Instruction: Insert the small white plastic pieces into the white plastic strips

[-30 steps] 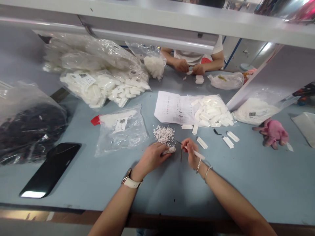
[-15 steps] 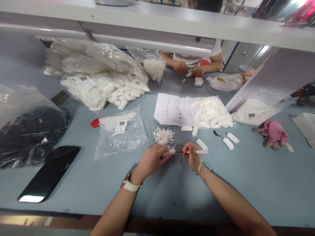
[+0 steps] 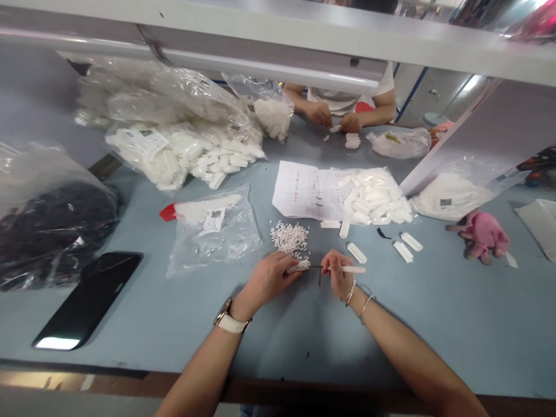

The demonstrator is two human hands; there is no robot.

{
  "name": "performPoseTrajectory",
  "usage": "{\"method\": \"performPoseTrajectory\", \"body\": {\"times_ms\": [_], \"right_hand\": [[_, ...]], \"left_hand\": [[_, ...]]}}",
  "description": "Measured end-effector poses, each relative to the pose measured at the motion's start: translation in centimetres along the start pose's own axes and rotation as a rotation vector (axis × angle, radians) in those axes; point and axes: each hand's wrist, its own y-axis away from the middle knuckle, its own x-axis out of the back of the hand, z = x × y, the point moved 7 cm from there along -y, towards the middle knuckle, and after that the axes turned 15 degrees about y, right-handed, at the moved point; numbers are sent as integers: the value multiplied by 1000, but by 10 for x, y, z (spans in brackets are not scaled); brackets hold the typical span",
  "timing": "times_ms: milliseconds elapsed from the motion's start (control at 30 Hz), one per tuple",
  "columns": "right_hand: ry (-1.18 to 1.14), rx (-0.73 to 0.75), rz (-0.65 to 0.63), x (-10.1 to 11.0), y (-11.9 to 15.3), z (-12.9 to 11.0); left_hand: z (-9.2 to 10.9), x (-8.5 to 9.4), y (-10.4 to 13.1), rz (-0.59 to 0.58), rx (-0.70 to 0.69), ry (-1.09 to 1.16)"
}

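Observation:
My left hand is closed on a small, narrow white plastic piece with dark marks along its side, held low at the table. In my right hand is a white-handled tool with a thin dark shaft, gripped like a pen. That shaft points left at the near end of the piece; whether they touch I cannot tell. Just beyond my left fingers lies a pile of tiny white pellet-like parts. A similar white piece rests beyond my right hand, with two more white pieces farther right.
A printed sheet and a bag of white pieces lie ahead. Left are a clear bag, a black phone-like slab and large stuffed bags. A pink plush toy sits right. Opposite, another person's hands work.
The camera view has shifted slightly, so the scene sits a little higher in places. Both hands keep nearly the same pose and hold the same things.

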Motion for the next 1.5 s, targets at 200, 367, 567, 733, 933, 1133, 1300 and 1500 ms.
{"method": "performPoseTrajectory", "body": {"times_ms": [200,367,567,733,933,1133,1300,1500], "right_hand": [[68,13,-12,1,-2,-10],[86,-14,-15,3,-3,-15],[198,107,-17,-1,-1,-22],[301,138,-13,-3,-3,-27],[334,150,-13,-4,-5,-34],[303,112,-8,-10,-3,-25],[129,-22,53,-3,2,-13],[83,-53,82,-1,3,-14]], "left_hand": [[0,0,0,7,-1,8],[4,1,0,10,-26,15],[6,1,0,-2,-28,-10],[6,2,0,-6,-31,-11],[5,0,1,0,-36,-8],[5,0,0,-17,-25,-16],[4,1,0,-7,-16,12],[2,0,1,-3,-9,15]]}}
